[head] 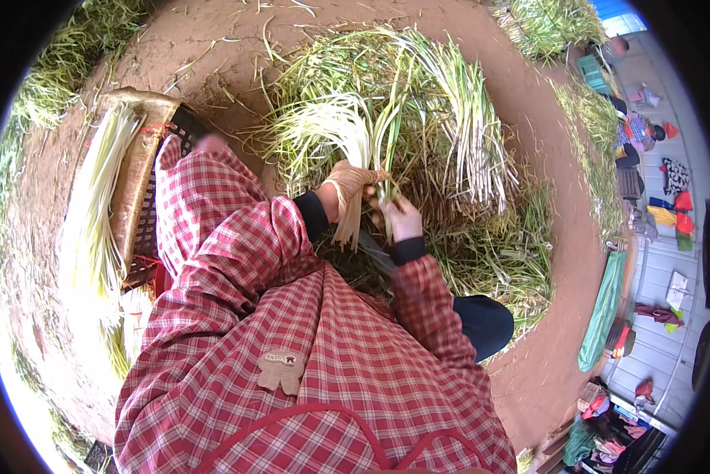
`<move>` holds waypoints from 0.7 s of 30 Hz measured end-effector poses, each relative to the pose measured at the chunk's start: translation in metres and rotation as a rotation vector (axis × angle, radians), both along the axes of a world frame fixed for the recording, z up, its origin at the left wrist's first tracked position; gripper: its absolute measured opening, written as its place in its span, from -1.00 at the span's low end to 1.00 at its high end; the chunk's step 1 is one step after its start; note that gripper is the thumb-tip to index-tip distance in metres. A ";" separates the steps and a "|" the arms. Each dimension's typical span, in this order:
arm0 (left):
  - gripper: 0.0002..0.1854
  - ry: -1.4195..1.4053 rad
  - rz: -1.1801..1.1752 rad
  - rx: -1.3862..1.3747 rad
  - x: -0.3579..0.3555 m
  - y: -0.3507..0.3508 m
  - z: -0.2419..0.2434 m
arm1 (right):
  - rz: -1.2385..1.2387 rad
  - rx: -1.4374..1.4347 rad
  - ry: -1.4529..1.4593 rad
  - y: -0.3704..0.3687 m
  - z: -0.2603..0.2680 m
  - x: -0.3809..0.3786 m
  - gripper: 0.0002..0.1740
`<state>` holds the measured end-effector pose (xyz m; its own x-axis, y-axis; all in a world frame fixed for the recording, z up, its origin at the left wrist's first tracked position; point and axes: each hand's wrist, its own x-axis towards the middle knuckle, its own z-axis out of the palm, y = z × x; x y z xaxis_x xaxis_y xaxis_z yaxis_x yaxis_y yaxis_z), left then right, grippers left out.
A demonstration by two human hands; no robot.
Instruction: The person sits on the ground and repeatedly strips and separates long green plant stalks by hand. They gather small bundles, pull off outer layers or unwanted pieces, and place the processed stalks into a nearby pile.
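Observation:
My left hand (349, 181), in a tan glove or wrap, is closed around a bunch of pale, chive-like leaves (337, 127). Their cut-looking white ends stick out below the fist, and the leaf tips droop away over the heap. Close beside it, my right hand (401, 216) pinches a few greener stalks (386, 133) near their lower ends. Both hands nearly touch. Under and beyond them lies a large heap of green and yellowed leaves (331, 65). A row of stalks with whitish bases (479, 154) rests on its right side.
Left of my knee, a black plastic crate (146, 231) carries tan sacking (133, 195) with long pale leaves (103, 195) laid on it. More leaf piles (547, 26) lie on the brown earth floor (532, 266). Far right, a person (639, 131) sits near a pale wall with hanging cloths.

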<state>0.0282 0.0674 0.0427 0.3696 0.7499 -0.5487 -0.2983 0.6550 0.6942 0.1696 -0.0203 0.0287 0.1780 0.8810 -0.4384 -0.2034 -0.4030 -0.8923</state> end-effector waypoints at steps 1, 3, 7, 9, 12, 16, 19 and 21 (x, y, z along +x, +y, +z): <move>-0.87 0.013 -0.013 -0.010 -0.001 0.001 0.003 | -0.039 0.113 0.129 0.006 -0.001 0.000 -0.75; -0.87 0.090 0.028 -0.021 -0.007 0.008 0.007 | -0.203 0.105 0.273 0.008 -0.005 0.003 -0.77; -0.89 -0.132 0.299 0.156 -0.017 0.028 0.002 | -0.498 -0.186 0.210 -0.007 -0.015 0.014 -0.62; -0.86 -0.154 0.186 0.152 -0.017 0.031 -0.005 | -0.324 -0.228 0.555 -0.009 -0.020 0.019 -0.57; -0.85 -0.206 0.031 0.154 -0.011 0.029 -0.016 | 0.107 -0.113 0.697 0.005 -0.028 0.023 -0.54; -0.85 -0.103 0.040 0.074 -0.009 0.021 -0.020 | -0.065 0.011 0.431 0.029 -0.034 0.022 -0.75; -0.83 -0.082 0.066 0.011 -0.012 0.016 -0.018 | -0.079 -0.120 0.283 0.034 -0.034 0.021 -0.72; -0.82 -0.091 0.042 -0.019 -0.013 0.014 -0.016 | 0.031 -0.140 0.481 0.032 -0.034 0.020 -0.72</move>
<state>0.0148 0.0813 0.0266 0.3867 0.7555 -0.5288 -0.3870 0.6534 0.6506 0.1895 0.0115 -0.0055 -0.0986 0.8095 -0.5787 -0.5650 -0.5243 -0.6371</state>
